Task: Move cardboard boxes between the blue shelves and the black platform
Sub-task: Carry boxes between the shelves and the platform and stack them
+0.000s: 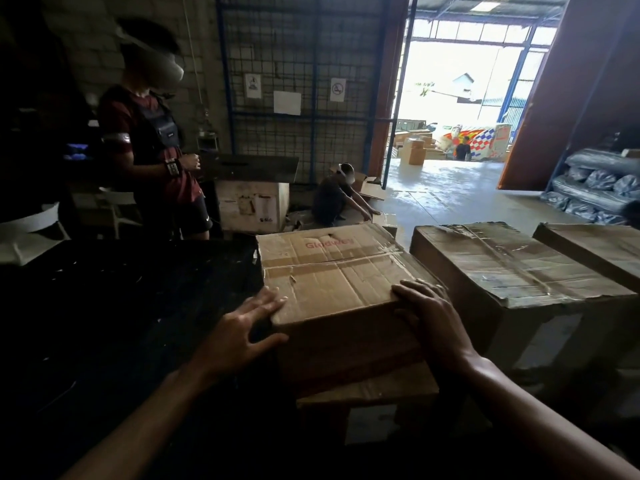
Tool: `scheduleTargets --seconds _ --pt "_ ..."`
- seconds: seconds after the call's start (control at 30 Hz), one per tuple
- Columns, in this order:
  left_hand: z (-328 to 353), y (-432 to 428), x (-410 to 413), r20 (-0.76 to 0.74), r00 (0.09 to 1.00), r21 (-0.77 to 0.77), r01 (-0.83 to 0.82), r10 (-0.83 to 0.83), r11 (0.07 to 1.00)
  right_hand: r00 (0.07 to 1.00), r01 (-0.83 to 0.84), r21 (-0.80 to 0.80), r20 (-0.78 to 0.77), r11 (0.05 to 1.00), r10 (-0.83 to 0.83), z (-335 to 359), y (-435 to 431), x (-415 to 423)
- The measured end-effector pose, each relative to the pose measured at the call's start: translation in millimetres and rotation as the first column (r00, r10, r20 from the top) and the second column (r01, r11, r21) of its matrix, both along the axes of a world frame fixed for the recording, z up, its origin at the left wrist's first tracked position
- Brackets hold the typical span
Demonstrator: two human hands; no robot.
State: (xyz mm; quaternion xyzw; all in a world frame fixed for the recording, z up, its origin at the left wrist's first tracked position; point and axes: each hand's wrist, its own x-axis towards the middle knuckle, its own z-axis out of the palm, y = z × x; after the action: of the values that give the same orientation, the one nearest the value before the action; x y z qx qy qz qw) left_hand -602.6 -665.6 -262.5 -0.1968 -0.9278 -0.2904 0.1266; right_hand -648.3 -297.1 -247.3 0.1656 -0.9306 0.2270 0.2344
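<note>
A taped brown cardboard box with red lettering (332, 271) sits in front of me on top of another box (367, 396). My left hand (242, 334) is spread at its near left corner, fingertips touching the edge. My right hand (433, 317) lies over its near right corner, fingers on the top. Neither hand has closed around the box. The black platform (121, 306) lies directly to the left of the box, dark and low. A longer taped box (512, 268) stands to the right, and one more box (595, 247) shows at the right edge.
A person in a dark red shirt (152, 161) stands behind the platform at the left. Another person (336, 199) crouches on the floor by flattened cardboard. A blue wire-mesh frame (301, 81) is behind them. Wrapped black rolls (595, 188) are stacked at the right. A doorway opens ahead.
</note>
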Motion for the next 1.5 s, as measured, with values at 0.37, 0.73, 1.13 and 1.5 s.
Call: scheduleTargets --seconds 0.37,0.73,1.13,1.5 --pt "8 5 -30 -0.047 0.999 -0.079 0.007 -0.011 0.997 0.992 -0.018 -0.093 0.119 0.996 0.029 -3 -17 13" --pt "21 48 -57 -0.069 0.997 -0.056 -0.023 0.019 0.998 0.974 -0.111 -0.163 0.176 0.980 0.140 -7 -22 45" --pt "1 35 -62 -0.207 0.957 -0.087 -0.227 0.205 0.970 0.988 -0.056 -0.180 0.129 0.982 0.080 -13 -24 43" --pt "23 34 -53 0.140 0.952 0.189 -0.294 0.271 0.937 0.978 0.067 -0.261 0.209 0.963 -0.011 -7 19 27"
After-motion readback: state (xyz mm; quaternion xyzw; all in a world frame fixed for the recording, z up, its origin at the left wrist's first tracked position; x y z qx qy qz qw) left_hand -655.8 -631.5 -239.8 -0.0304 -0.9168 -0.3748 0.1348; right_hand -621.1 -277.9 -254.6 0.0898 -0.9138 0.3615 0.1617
